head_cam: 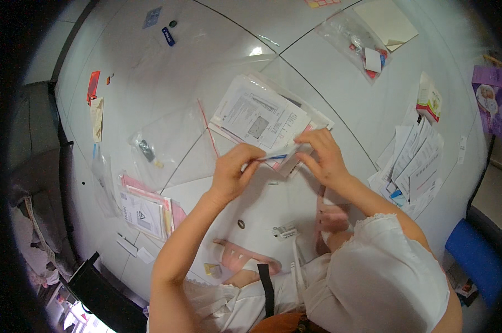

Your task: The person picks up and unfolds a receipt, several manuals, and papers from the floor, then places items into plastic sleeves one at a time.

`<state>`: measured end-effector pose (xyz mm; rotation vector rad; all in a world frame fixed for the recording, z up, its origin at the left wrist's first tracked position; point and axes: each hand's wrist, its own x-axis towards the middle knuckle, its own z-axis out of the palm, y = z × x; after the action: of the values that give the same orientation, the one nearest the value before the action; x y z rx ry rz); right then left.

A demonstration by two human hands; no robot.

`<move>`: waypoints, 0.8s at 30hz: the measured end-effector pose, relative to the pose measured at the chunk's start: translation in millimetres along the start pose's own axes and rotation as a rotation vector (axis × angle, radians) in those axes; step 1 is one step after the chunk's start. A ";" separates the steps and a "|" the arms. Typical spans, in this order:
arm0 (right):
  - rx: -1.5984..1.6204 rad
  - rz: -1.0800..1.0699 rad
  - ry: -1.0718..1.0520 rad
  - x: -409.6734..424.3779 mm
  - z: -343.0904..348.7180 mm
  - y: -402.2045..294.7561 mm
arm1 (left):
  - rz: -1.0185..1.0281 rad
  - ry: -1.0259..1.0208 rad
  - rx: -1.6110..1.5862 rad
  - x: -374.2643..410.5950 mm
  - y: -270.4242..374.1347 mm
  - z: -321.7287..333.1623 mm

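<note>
A clear plastic bag (251, 71) holding a stack of printed papers (259, 112) is before me, above the tiled floor. My left hand (236, 168) pinches the near edge of the bag, close to its left corner. My right hand (323, 158) is at the near right edge, thumb and fingertips against the plastic and papers. A blue strip and pink sheets show between my hands. Left of the stack lies another clear bag with a red seal line (208, 127); a small dark item (146, 150) is in it. Whether that bag joins the one at my hands, I cannot tell.
Papers in a bag (144, 214) lie at the left, a loose paper pile (417, 166) and a small box (429, 100) at the right. A clear bag of small items (359, 52) is further off. A metal ring (241, 224) lies near my pink slippers (251, 258).
</note>
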<state>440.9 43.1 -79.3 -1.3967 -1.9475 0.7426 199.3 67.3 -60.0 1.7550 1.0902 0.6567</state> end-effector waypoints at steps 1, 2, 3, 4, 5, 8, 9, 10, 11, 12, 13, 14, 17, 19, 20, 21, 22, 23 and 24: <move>0.029 0.063 -0.070 -10.2 -1.2 7.7 | -0.047 -0.067 -0.065 -0.9 5.1 2.5; 0.057 0.128 -0.140 -22.0 -5.7 15.2 | -0.092 -0.135 -0.130 -0.1 7.0 4.5; 0.145 0.261 -0.101 -29.3 -13.7 13.6 | -0.102 -0.116 -0.113 1.5 2.5 4.1; 0.241 0.387 -0.066 -37.2 -20.5 9.6 | -0.119 -0.090 -0.090 3.5 -7.0 2.4; 0.334 0.515 -0.031 -48.1 -28.6 8.4 | -0.134 -0.066 -0.068 6.1 -16.0 0.7; 0.343 0.781 0.363 -107.1 -71.5 34.0 | 0.006 0.171 0.379 24.5 -27.3 2.7; 0.338 0.876 0.485 -125.3 -92.9 39.1 | -0.015 0.107 0.426 27.4 -32.0 4.5; 0.328 0.954 0.588 -145.5 -114.0 46.7 | -0.034 0.041 0.471 29.7 -35.7 7.5; 0.322 1.029 0.691 -164.5 -134.1 54.9 | -0.055 -0.024 0.521 29.6 -38.0 8.7; 0.367 1.038 0.772 -191.1 -154.4 66.1 | -0.050 -0.016 0.580 29.5 -41.7 14.0; 0.412 1.045 0.853 -213.7 -167.4 75.5 | -0.046 -0.006 0.639 28.7 -46.3 19.8; 0.385 1.109 0.973 -227.0 -174.7 78.3 | -0.041 0.002 0.700 29.1 -49.2 24.6; 0.321 1.241 1.236 -252.0 -180.5 81.7 | -0.047 0.002 0.746 32.9 -49.4 30.8; 0.318 1.273 1.261 -249.1 -171.2 78.4 | 0.044 0.045 0.899 34.0 -57.9 31.7; 0.274 1.252 1.167 -236.9 -158.8 74.9 | 0.086 0.065 0.979 32.4 -63.3 29.0; 0.257 1.187 1.072 -220.8 -145.9 69.7 | 0.084 0.056 0.924 33.3 -65.7 26.2; 0.239 1.118 0.980 -203.0 -134.0 64.7 | 0.085 0.050 0.868 34.7 -67.4 21.0; 0.305 1.075 0.852 -173.9 -118.8 54.3 | 0.077 0.046 0.825 34.1 -68.9 11.6; 0.358 1.033 0.733 -146.3 -107.1 42.0 | -0.110 0.015 0.604 38.3 -64.5 2.5</move>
<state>583.5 -75.7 -64.8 -2.0193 -0.4368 0.7769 194.1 110.9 -120.8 2.1706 1.4893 0.2820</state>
